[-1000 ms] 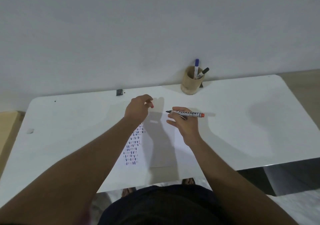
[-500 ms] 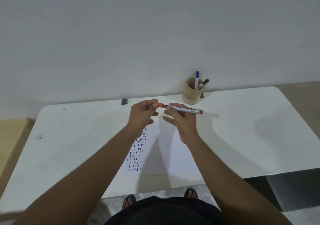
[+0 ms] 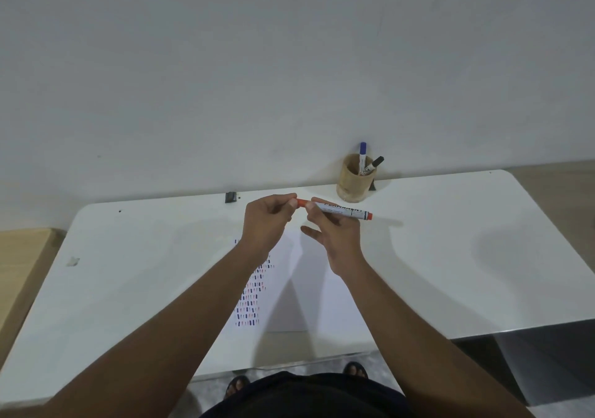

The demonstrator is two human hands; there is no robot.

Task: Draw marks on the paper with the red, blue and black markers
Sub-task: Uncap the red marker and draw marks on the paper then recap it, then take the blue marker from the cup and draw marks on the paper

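Below both hands lies the paper (image 3: 309, 289), its near-left part filled with rows of red, blue and black dashes, bare sheet beside them. Right hand (image 3: 338, 240) pinches the red marker (image 3: 341, 211) by its barrel; left hand (image 3: 267, 221) closes on the red cap (image 3: 301, 203) — a light, stiff, smooth pen, best gripped mid-barrel. Beyond the right hand, against the wall, a wooden cup (image 3: 352, 185) holds the blue marker (image 3: 363, 155) and black marker (image 3: 373, 165). Open bench (image 3: 450, 256) spreads rightward.
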